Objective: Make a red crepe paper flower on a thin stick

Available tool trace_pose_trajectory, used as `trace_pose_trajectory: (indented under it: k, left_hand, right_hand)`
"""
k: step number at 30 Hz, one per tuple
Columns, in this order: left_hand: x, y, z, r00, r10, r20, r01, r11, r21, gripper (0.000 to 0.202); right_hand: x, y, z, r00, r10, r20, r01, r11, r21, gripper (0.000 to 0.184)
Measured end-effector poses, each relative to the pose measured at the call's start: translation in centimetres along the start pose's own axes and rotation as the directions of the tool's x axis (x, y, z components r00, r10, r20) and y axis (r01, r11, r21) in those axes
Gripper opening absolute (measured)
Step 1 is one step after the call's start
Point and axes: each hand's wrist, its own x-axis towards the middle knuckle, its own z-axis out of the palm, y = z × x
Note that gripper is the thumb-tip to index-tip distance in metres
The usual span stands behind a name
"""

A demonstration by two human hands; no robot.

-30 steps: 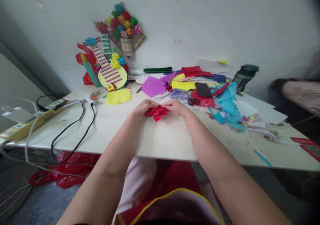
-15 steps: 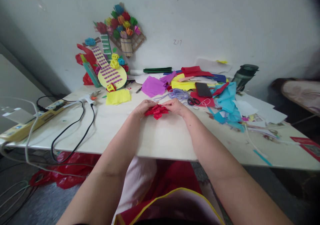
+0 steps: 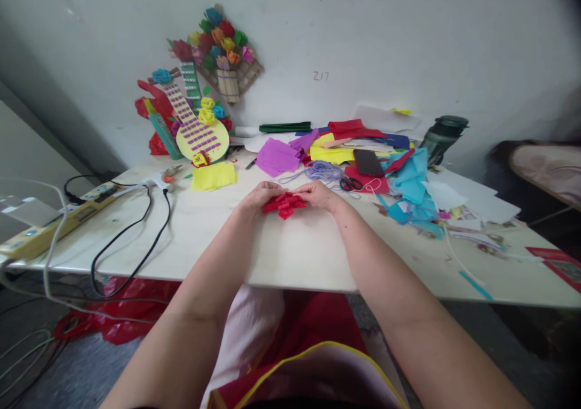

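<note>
A red crepe-paper flower (image 3: 285, 204) with ruffled, pointed petals is held just above the white table (image 3: 299, 258). My left hand (image 3: 263, 196) pinches its left side, fingers curled behind it. At its upper right edge, my right hand (image 3: 318, 196) grips it between thumb and fingers. The fingertips behind the flower are partly hidden. Beyond my hands lie a coil of lilac cord (image 3: 323, 171) and black-handled scissors (image 3: 351, 184). A flat yellow paper piece (image 3: 214, 176) rests to the left.
Purple paper (image 3: 278, 157), a dark phone (image 3: 368, 163) and blue paper scraps (image 3: 411, 191) lie toward the back and right. A green bottle (image 3: 443, 138) stands behind. On the left are a glue gun (image 3: 166, 179), a power strip (image 3: 59, 221) and a guitar-shaped craft (image 3: 203, 138).
Both hands keep hold of the red flower in nearly the same place. Its petals have shifted slightly, and the whole view has moved a little.
</note>
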Motion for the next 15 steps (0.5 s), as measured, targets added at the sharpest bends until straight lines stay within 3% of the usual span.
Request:
trace_pose_trajectory:
  k: [4, 15]
  left_hand:
    - [0.12, -0.11, -0.05, 1.0, 0.001, -0.008, -0.001, 1.0, 0.001, 0.032]
    - [0.15, -0.12, -0.05, 0.999, -0.002, -0.046, 0.003, 0.999, 0.034, 0.026]
  right_hand:
    - [-0.44, -0.51, -0.21, 0.996, 0.075, 0.053, -0.077, 0.996, 0.037, 0.038]
    - [-0.76, -0.88, -0.52, 0.988, 0.109, 0.113, -0.118, 0.99, 0.076, 0.028]
